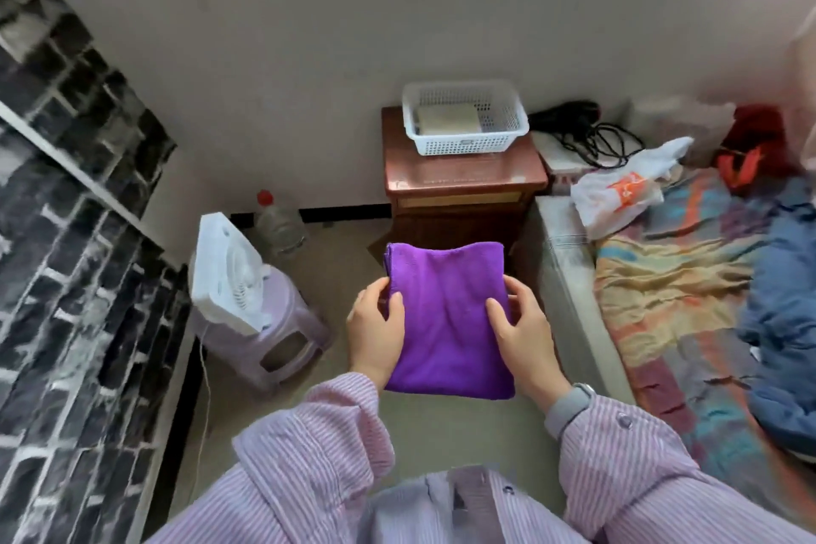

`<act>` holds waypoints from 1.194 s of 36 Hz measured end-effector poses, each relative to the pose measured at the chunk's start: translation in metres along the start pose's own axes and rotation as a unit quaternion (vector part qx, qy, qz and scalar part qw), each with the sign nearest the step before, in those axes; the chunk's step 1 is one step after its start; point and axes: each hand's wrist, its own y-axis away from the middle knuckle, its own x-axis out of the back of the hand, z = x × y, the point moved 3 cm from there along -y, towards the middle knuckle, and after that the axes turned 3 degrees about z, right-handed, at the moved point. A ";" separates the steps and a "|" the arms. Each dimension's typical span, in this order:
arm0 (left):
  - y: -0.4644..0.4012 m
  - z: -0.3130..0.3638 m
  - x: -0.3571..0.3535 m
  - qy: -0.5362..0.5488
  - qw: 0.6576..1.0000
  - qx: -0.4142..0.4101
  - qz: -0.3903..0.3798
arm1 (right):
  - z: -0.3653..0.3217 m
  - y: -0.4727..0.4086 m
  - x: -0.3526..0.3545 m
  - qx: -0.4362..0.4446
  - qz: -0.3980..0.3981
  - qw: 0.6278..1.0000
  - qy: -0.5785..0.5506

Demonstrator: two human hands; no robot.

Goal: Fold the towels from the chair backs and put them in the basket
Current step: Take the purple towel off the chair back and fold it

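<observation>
Presently we record one purple towel (446,314), folded to a thick rectangle, held up in the air in front of the wooden nightstand (463,186) and apart from it. Our left hand (375,331) grasps the towel's left edge, thumb laid on the top face and fingers curled under it; our right hand (523,331) grasps the right edge in the same way, thumb on top. Both arms wear striped lilac sleeves (309,455), and a grey watch band (569,402) shows at the right wrist. On top of the nightstand, toward the wall, stands the white lattice basket (463,119), with a pale flat item (446,119) lying inside it; what that item is we cannot tell. Left of the nightstand, on the floor by the wall, stands a clear bottle with a red cap (278,225), and nearer to us than that a white box fan (225,274) rests on a lilac plastic stool (282,336). Right of the nightstand lies a bed with a patterned cover (662,278), bearing a white plastic bag (618,194), black cables (591,137), a red item (750,146) and blue cloth (786,300).
</observation>
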 end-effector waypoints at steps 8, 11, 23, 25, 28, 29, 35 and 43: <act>-0.133 0.040 -0.076 -0.008 1.000 -0.002 -0.028 | -0.005 -0.153 -0.016 -0.013 0.013 1.000 -0.008; -0.184 0.054 -0.109 -0.009 1.000 0.004 -0.023 | -0.004 -0.221 -0.024 -0.016 -0.002 1.000 -0.013; -0.385 0.124 -0.225 0.009 0.997 0.077 -0.010 | -0.020 -0.473 -0.050 -0.024 -0.048 0.999 -0.004; -0.415 0.128 -0.238 0.010 0.996 0.086 -0.005 | -0.024 -0.506 -0.060 -0.018 -0.058 0.998 -0.014; -0.457 0.124 -0.258 0.012 0.995 0.103 0.004 | -0.021 -0.550 -0.080 -0.014 -0.068 0.997 -0.016; -0.469 0.122 -0.264 0.012 0.994 0.108 0.005 | -0.018 -0.562 -0.086 -0.018 -0.071 0.997 -0.017; -0.517 0.099 -0.302 0.010 0.990 0.140 -0.015 | 0.012 -0.612 -0.124 -0.076 -0.091 0.992 -0.030; -0.527 0.081 -0.323 -0.084 0.991 0.102 -0.034 | 0.052 -0.628 -0.155 -0.160 -0.140 0.977 -0.034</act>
